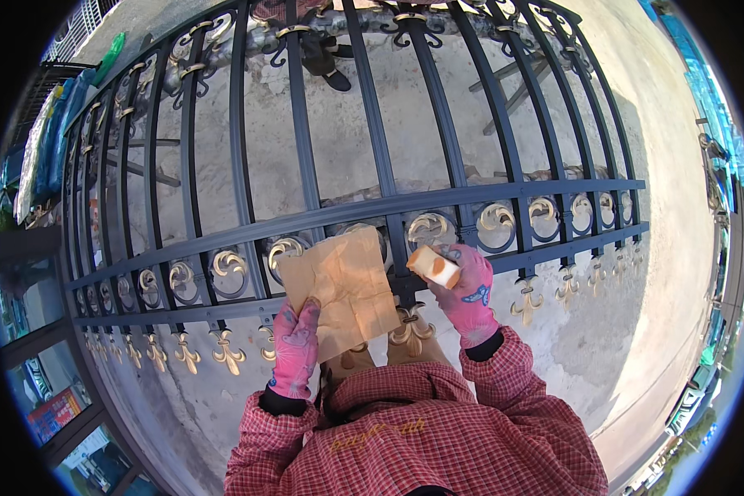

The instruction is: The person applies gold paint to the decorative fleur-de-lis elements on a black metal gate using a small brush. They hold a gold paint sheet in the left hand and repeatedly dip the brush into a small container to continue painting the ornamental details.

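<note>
My left hand [296,343], in a pink patterned glove, grips the lower left edge of a creased brown sheet of paper [349,285]. The sheet is spread out over the near rail of a dark metal fence panel [351,217]. In my right hand [469,302], gloved the same way, is a small white and orange-brown block or roll [435,267]; its exact kind I cannot make out. That hand is just right of the paper and above the panel's near rail. Gold scrolls [428,230] inside rings and gold fleur-de-lis tips [412,331] decorate the panel's near side.
Another person's dark shoe [336,80] stands on the concrete beyond the bars, near the panel's far edge. Supporting legs [517,93] show beneath the panel. Blue wrapped material [73,124] is stacked at the left, above a dark-framed glass window [58,376].
</note>
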{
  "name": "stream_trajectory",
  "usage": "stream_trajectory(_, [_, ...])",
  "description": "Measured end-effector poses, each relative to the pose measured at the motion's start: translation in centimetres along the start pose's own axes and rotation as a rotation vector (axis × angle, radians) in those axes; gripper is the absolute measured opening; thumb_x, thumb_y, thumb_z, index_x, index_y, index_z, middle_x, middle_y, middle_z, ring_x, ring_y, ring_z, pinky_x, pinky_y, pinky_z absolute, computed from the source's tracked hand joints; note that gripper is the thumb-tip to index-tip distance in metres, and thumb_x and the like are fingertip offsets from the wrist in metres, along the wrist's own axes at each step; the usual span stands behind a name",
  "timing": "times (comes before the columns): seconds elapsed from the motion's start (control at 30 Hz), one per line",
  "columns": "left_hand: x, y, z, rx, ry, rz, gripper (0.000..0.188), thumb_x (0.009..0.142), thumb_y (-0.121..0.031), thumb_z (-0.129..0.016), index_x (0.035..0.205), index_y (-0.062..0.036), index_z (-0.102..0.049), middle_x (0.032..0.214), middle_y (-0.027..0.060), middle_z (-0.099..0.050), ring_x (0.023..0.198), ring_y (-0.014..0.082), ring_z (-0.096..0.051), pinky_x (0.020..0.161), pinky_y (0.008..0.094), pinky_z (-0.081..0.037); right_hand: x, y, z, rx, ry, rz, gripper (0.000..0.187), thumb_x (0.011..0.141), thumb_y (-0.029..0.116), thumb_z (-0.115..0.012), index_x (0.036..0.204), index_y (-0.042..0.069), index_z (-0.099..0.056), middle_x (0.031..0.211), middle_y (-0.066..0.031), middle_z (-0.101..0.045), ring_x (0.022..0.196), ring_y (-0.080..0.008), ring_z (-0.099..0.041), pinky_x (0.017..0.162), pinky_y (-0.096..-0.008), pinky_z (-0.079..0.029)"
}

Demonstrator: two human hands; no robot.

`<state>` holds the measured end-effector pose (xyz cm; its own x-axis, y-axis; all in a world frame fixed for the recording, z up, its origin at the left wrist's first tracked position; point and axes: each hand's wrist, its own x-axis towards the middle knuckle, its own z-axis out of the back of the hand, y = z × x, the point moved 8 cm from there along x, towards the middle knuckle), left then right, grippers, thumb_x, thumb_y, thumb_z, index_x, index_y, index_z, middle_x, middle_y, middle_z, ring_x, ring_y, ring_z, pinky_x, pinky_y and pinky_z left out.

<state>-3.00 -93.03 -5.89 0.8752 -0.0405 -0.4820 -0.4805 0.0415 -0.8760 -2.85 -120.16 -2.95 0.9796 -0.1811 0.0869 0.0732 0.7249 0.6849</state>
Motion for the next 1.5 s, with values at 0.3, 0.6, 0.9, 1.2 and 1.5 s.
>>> stream_trajectory(0.3, [2.4,2.2,4.8,-0.144,0.029,0.124,0.033,0.093,-0.013,-0.05,0.123,-0.0007,-0.049,0.108,-0.0002,-0.055,0.095,0.0073,-0.05,0.085,0.0209,-0.039,3.0,-3.6,-4.1,-0.431,-0.209,-0.046,0.039,0.061,0.009,-0.079,0.094,0.005,-0.059,0.085,-0.0105,-0.062,0.079,-0.0301,-0.061,0.07,-0.0365,-0.048])
stream_trajectory(0.6, [3.7,2.7,6.8,-0.154,0.029,0.176,0.033,0.092,-0.011,-0.05,0.123,0.0012,-0.048,0.108,0.001,-0.056,0.093,0.0079,-0.05,0.086,0.0219,-0.039,3.2,-5.4,-4.6,-0.415,-0.188,-0.257,0.035,0.064,0.013,-0.079,0.09,0.006,-0.058,0.082,-0.0112,-0.063,0.075,-0.03,-0.062,0.066,-0.0366,-0.048])
stream_trajectory(0.9, [4.3,2.6,7.4,-0.141,0.057,0.161,0.032,0.093,-0.013,-0.05,0.121,-0.0004,-0.049,0.1,-0.0007,-0.055,0.089,0.0073,-0.05,0.082,0.0217,-0.039,3.6,-5.5,-4.2,-0.433,-0.223,-0.336,0.036,0.065,0.019,-0.079,0.09,0.006,-0.056,0.082,-0.0112,-0.063,0.076,-0.0303,-0.062,0.065,-0.0381,-0.048])
stream_trajectory(1.2, [4.5,3.8,7.8,-0.225,0.05,0.145,0.033,0.092,-0.013,-0.051,0.122,0.0009,-0.048,0.1,-0.001,-0.055,0.088,0.0067,-0.049,0.081,0.0202,-0.038,3.3,-6.2,-3.5,-0.301,-0.233,-0.564,0.033,0.068,0.018,-0.077,0.088,0.005,-0.054,0.074,-0.0111,-0.064,0.065,-0.0267,-0.064,0.061,-0.0346,-0.049])
stream_trajectory(1.5, [4.7,2.9,7.5,-0.202,0.054,0.128,0.033,0.092,-0.016,-0.052,0.121,0.0004,-0.049,0.098,-0.001,-0.054,0.089,0.0076,-0.049,0.083,0.0216,-0.039,1.9,-7.9,-2.8,-0.377,-0.255,-0.62,0.031,0.069,0.017,-0.074,0.087,0.004,-0.053,0.078,-0.0126,-0.065,0.073,-0.0281,-0.065,0.063,-0.0363,-0.05])
